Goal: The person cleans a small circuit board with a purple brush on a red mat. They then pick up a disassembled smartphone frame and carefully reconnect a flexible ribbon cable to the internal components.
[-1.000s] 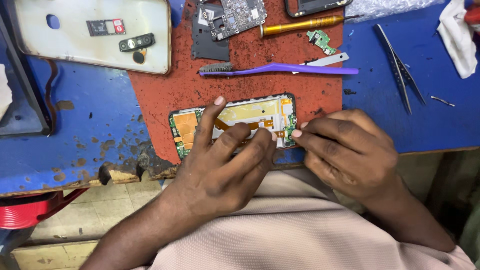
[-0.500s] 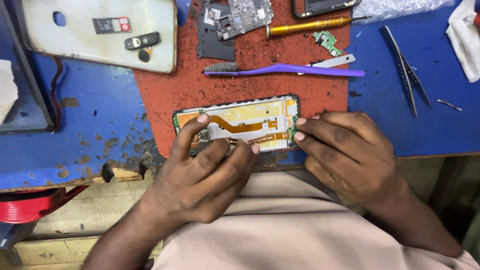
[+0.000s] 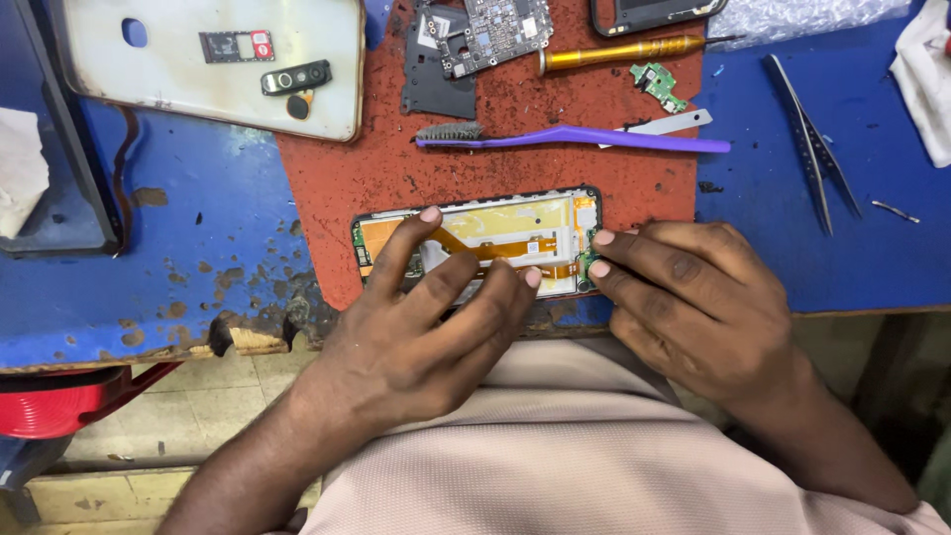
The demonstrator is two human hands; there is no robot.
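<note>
An opened phone frame (image 3: 495,223) with a yellow inside and an orange flex cable lies on the red mat (image 3: 347,178) at the bench's near edge. My left hand (image 3: 426,317) lies over its lower left part, fingers spread, pressing it down. My right hand (image 3: 684,297) is at the frame's right end, fingertips pinching a small green circuit board (image 3: 591,260) against that end.
Behind the phone lie a purple toothbrush (image 3: 575,139), a brass-handled screwdriver (image 3: 624,52), a small green board (image 3: 656,84), a main board and black shield (image 3: 466,40). A white back cover (image 3: 208,59) lies at far left, tweezers (image 3: 812,149) and white cloth (image 3: 926,69) at right on the blue bench.
My left hand's fingers have shifted and spread across the phone frame. The right hand has stayed at the frame's right end, fingertips now on the small green board.
</note>
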